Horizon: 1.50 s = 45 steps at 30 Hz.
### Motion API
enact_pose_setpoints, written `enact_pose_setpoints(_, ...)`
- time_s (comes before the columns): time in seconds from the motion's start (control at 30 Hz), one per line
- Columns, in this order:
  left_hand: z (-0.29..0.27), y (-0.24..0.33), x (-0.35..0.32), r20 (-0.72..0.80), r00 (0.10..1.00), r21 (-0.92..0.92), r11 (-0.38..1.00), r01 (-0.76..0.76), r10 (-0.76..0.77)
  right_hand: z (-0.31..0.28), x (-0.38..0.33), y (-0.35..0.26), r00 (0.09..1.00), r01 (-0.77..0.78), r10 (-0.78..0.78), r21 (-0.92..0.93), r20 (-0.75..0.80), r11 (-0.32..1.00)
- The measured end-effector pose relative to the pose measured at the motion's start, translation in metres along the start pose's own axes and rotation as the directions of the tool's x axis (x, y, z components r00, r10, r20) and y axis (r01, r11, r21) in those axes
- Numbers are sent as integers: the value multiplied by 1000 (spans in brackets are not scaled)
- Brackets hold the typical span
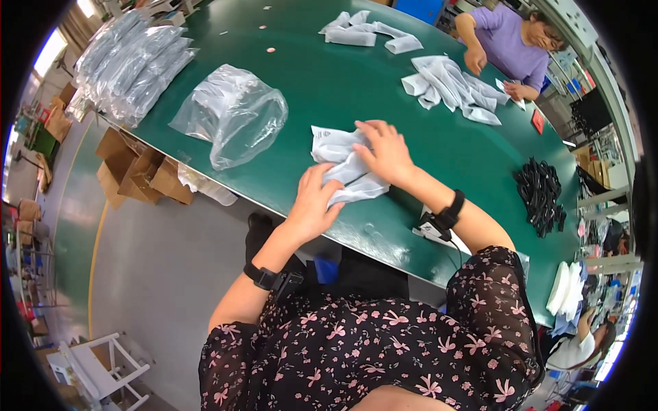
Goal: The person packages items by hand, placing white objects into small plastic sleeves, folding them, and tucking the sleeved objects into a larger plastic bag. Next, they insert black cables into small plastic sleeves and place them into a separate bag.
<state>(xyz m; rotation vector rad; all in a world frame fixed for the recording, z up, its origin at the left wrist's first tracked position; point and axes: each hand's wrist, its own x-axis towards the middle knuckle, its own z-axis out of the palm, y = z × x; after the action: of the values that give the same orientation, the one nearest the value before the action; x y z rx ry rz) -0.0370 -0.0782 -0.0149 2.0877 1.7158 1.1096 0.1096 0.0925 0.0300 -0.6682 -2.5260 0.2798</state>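
Observation:
A small bundle of white translucent packets (353,181) lies in front of me at the near edge of the green table. My left hand (312,205) grips its near left side, the thumb over the top and the fingers curled against the edge. From the right, my right hand (386,154) closes over the bundle's far side, with thumb and fingers around the packets. Printed marks show on the packet at the far left corner. A clear plastic bag (250,127) with similar white packets inside lies left of my hands.
Filled clear bags (133,65) are piled at the far left. Loose white packets (449,85) lie before a person in purple (507,41). Black cables (539,195) lie at right, near white rolled items (566,288). Cardboard boxes (140,171) stand below the left edge.

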Motion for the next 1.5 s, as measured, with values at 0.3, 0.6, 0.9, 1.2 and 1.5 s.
enact_pose_setpoints(0.3,-1,24,-9,-151,987,65,996,65,-54,-22,-73,-5,959,77,-119,168,259,983)
enact_pose_setpoints(0.6,-3,35,-30,-192,980,57,998,-36,46,-41,-69,-24,920,-183,-111,660,376,729)
enact_pose_setpoints(0.9,9,39,-28,-124,981,17,989,-148,148,-7,-24,-8,956,249,-286,326,70,912)
enact_pose_setpoints(1.2,-4,50,-29,-235,962,276,959,-70,138,-10,-52,-8,972,152,-187,226,141,962)
enact_pose_setpoints(1.5,-1,34,-24,-96,995,32,999,-11,14,-22,-78,-7,945,264,-287,150,156,953)
